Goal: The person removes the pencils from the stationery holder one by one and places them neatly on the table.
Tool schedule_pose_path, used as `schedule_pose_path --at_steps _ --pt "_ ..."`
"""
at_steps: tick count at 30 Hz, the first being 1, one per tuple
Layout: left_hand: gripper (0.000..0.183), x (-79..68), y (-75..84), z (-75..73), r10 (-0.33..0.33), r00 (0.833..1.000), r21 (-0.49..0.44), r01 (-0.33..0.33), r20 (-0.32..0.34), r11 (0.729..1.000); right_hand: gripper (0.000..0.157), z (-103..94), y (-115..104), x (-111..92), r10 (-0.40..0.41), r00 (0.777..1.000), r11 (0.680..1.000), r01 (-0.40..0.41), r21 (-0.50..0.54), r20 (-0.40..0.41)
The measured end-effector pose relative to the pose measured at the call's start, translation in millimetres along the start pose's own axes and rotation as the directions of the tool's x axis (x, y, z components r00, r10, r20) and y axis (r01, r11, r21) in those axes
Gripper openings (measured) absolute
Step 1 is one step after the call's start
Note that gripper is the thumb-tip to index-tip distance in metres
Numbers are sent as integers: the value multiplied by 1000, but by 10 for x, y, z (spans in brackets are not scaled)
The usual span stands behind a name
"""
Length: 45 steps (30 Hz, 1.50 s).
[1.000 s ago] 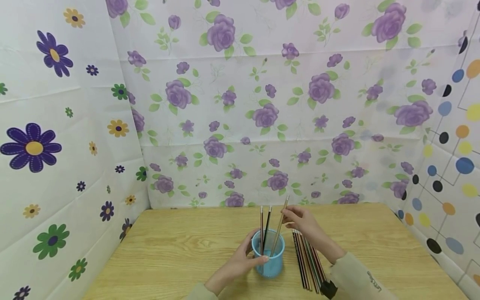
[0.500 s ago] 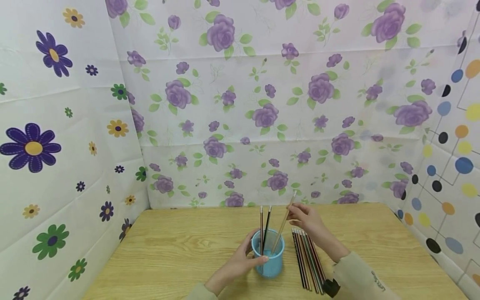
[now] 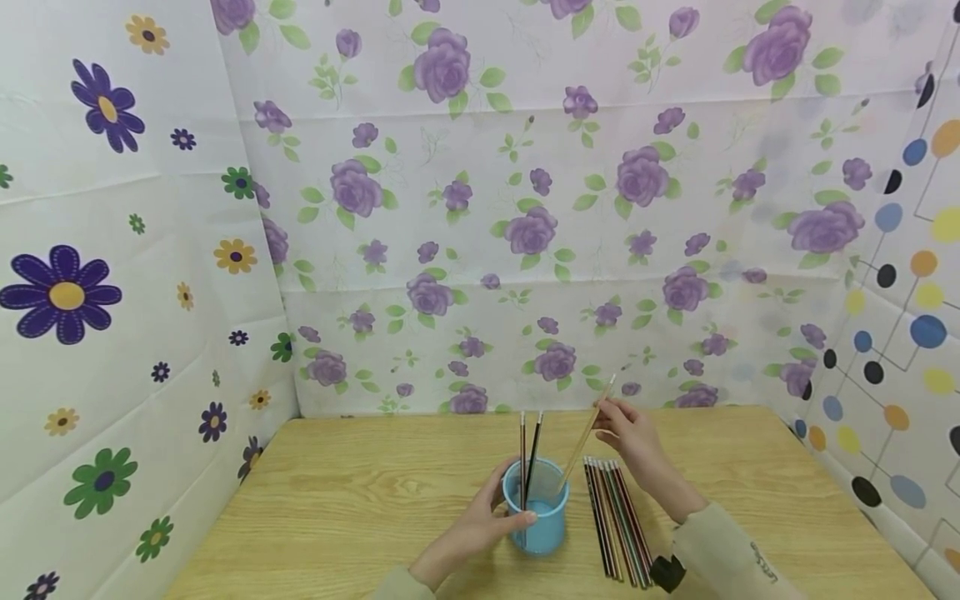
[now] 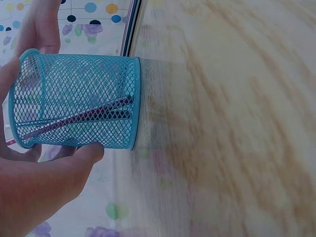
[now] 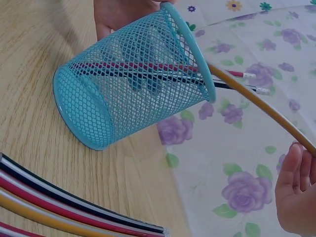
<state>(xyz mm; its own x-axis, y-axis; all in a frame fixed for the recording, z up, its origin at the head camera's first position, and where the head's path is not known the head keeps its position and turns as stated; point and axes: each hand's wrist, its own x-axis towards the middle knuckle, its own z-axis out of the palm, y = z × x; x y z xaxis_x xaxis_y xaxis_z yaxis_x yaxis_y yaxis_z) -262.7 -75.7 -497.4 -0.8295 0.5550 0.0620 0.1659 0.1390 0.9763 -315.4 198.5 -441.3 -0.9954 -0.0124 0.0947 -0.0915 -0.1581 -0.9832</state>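
A light-blue mesh pencil cup (image 3: 546, 537) stands upright on the table. My left hand (image 3: 483, 518) grips its side, thumb near the front rim and fingers round the far side. A red pencil (image 5: 236, 73) and a black pencil (image 5: 224, 85) lean inside the cup, eraser ends up. Between thumb and fingertips my right hand (image 3: 636, 446) pinches a yellow pencil (image 3: 590, 427) near its eraser end. That pencil slants down to the cup's right rim. In the right wrist view its lower end is right at the rim.
Several pencils (image 3: 617, 525) lie side by side on the wooden table (image 3: 360, 500), right of the cup. A small black object (image 3: 666, 573) is by the right sleeve. Floral cloth (image 3: 480, 250) hangs behind, with patterned cloth on both sides.
My right hand has moved right and slightly up with the yellow pencil, whose lower end has risen from inside the cup to its rim. My left hand and the cup have stayed put.
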Motion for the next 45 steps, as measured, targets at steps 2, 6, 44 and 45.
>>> schedule_pose_path --at_steps 2,6,44,45 --pt "80 -1 5 -1 0 1000 2 0 -3 1000 20 -13 -13 0 -3 1000 1000 3 27 -6" --pt "80 -1 9 -3 -2 1000 6 2 -6 1000 18 -40 -23 3 6 1000 998 -6 61 -13" --pt "83 -14 23 2 -1 1000 4 1 3 1000 22 -412 425 -38 154 985 975 -165 -152 -82" --pt "83 -15 25 3 -1 1000 2 1 4 1000 22 -420 435 -44 157 984 973 -168 -158 -80"
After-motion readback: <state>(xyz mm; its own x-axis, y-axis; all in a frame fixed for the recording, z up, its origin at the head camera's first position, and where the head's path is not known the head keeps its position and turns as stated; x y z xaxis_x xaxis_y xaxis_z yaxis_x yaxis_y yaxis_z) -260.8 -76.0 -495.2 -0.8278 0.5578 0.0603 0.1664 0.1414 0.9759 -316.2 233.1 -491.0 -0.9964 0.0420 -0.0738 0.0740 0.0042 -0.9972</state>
